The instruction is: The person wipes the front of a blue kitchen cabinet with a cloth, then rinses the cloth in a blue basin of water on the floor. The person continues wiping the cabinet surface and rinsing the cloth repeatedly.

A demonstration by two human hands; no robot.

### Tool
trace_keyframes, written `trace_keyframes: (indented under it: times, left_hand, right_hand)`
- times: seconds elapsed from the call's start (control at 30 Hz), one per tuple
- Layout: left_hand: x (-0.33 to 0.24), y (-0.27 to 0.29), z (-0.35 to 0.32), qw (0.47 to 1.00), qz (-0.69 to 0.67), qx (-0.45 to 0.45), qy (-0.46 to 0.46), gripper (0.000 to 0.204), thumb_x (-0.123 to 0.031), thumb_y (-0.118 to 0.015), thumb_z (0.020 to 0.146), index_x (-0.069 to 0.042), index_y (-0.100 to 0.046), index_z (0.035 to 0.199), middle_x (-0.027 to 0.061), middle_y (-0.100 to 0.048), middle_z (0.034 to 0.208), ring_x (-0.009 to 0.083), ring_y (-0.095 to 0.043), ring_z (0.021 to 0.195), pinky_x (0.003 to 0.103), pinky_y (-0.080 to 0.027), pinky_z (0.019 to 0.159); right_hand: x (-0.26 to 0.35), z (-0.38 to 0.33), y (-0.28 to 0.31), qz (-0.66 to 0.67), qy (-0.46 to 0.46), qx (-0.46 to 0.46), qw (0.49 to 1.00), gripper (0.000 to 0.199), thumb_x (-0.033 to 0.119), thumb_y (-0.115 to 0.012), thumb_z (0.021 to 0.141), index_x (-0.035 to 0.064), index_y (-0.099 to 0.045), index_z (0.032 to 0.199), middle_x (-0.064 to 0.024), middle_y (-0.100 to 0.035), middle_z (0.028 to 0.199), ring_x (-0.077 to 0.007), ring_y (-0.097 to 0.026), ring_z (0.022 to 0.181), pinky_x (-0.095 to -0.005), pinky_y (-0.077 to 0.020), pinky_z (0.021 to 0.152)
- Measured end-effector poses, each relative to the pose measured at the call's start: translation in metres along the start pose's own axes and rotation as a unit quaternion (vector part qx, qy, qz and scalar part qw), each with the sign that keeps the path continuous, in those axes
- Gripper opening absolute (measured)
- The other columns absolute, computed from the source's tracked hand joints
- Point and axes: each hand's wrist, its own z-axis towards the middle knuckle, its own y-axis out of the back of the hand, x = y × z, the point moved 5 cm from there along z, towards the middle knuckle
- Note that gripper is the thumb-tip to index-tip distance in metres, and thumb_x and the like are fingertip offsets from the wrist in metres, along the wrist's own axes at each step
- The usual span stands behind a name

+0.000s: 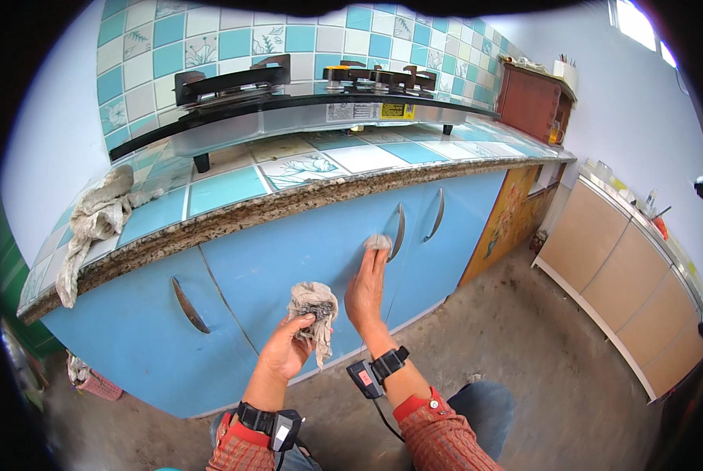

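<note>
My left hand [287, 352] is closed around a crumpled greyish-white rag [314, 296], with a dark, wiry clump like a steel wool scourer [314, 312] lying on it under my thumb. With its fingers stretched upward, my right hand [366, 292] presses a small pale wad [378, 242] against a blue cabinet door [320, 243]. Whether the wad is cloth or sponge I cannot tell. Just right of it is a curved metal handle [399, 231], close to my fingertips.
Above the doors runs a tiled counter with a rough stone edge [210, 218], carrying a gas stove [304, 118]. Another rag [104, 208] hangs over the counter's left end. At right stand a beige cabinet [602, 267] and a brown wooden box [532, 102]. A pink basket [100, 385] sits at lower left.
</note>
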Motion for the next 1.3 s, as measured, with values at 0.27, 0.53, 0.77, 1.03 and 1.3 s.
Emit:
trace_keyframes:
  times: [0.27,0.53,0.77,1.03,1.3]
  left_hand:
    - [0.0,0.0,0.001,1.0,0.008,-0.005,0.011,0.029,-0.014,-0.057,0.088,0.003,-0.057,0.111,0.0158,-0.066,0.093,0.0283,-0.066,0.082,0.041,-0.055,0.075]
    - [0.003,0.001,0.004,1.0,0.004,-0.011,0.007,0.03,-0.012,-0.056,0.088,0.002,-0.056,0.114,0.014,-0.066,0.096,0.0277,-0.066,0.081,0.04,-0.055,0.073]
    - [0.002,0.008,0.008,1.0,-0.003,-0.019,0.0,0.029,-0.012,-0.057,0.088,0.001,-0.056,0.114,0.0124,-0.066,0.096,0.0264,-0.066,0.081,0.039,-0.055,0.073]
    - [-0.001,0.008,0.006,0.999,0.017,-0.046,-0.024,0.033,-0.01,-0.059,0.087,-0.003,-0.053,0.119,0.0085,-0.064,0.105,0.0214,-0.063,0.09,0.037,-0.052,0.077]
    - [-0.006,0.005,0.002,0.996,0.014,-0.083,-0.035,0.035,-0.008,-0.061,0.086,-0.006,-0.052,0.12,0.0052,-0.063,0.106,0.0169,-0.06,0.093,0.035,-0.05,0.081]
  right_hand:
    - [-0.119,-0.114,-0.056,0.015,-0.204,0.101,0.974,0.073,-0.008,-0.054,0.076,-0.0054,-0.026,0.143,-0.0273,-0.026,0.145,-0.0418,-0.029,0.132,-0.0416,-0.0293,0.108]
    - [-0.101,-0.059,-0.016,0.064,-0.195,-0.068,0.976,0.043,0.005,-0.066,0.082,-0.0083,-0.054,0.121,-0.0212,-0.053,0.11,-0.0347,-0.056,0.096,-0.0396,-0.047,0.086]
    - [-0.05,-0.055,-0.004,0.067,-0.208,0.033,0.975,0.033,0.005,-0.071,0.08,-0.0036,-0.062,0.111,-0.0132,-0.054,0.096,-0.0216,-0.057,0.079,-0.0327,-0.0498,0.067]
    - [0.006,0.082,0.043,0.132,0.007,-0.154,0.979,0.033,-0.001,-0.065,0.085,-0.0016,-0.056,0.117,-0.0179,-0.05,0.104,-0.0287,-0.057,0.082,-0.0343,-0.0519,0.068]
    - [-0.007,0.043,0.023,0.079,0.042,-0.131,0.987,0.026,-0.004,-0.066,0.083,-0.0018,-0.059,0.109,-0.0105,-0.048,0.095,-0.0185,-0.055,0.072,-0.028,-0.0465,0.047]
